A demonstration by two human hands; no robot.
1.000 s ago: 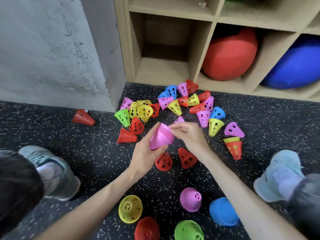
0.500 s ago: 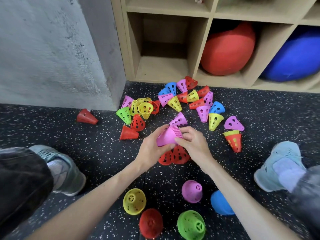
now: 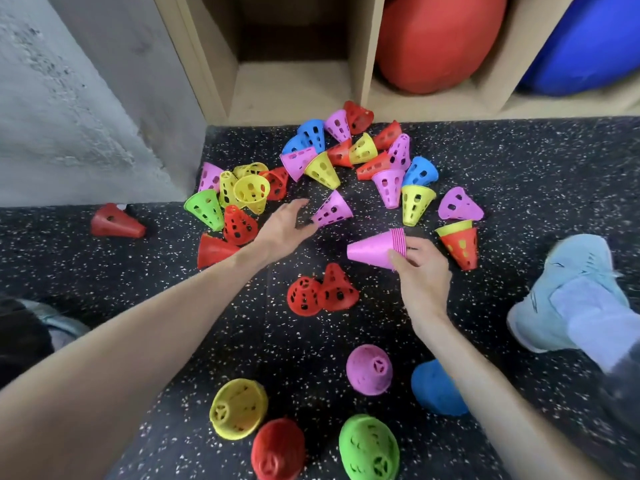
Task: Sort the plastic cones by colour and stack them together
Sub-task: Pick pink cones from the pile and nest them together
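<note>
While the right hand [image 3: 420, 271] grips a nested stack of pink cones [image 3: 375, 252] at its wide rim end, tip pointing left, held just above the speckled floor [image 3: 519, 174], the left hand [image 3: 285, 225] reaches forward with fingers straight and spread, holding nothing, fingertips just beside a lone pink cone [image 3: 332, 209] lying on its side. Loose pile of mixed cones [image 3: 346, 157] sits toward the far edge of the floor, against the wooden shelf unit [image 3: 298, 88]: pink, yellow, red, blue, one green cone [image 3: 205, 207] at its left. A red cone [image 3: 116, 222] lies well apart to the left, near the concrete wall [image 3: 69, 98]. Two red cones [image 3: 322, 292] lie touching between the arms. Near edge of the floor holds upright sorted stacks: yellow stack [image 3: 238, 408], red stack [image 3: 278, 450], green stack [image 3: 369, 448], pink stack [image 3: 369, 368], blue stack [image 3: 436, 388] partly hidden behind the right forearm. A yellow cone nested in a red one [image 3: 459, 244] lies just right of the held stack. Light blue shoe [image 3: 568, 289] at the right edge. Shelf holds a red ball [image 3: 440, 39] and a blue ball [image 3: 588, 39].
</note>
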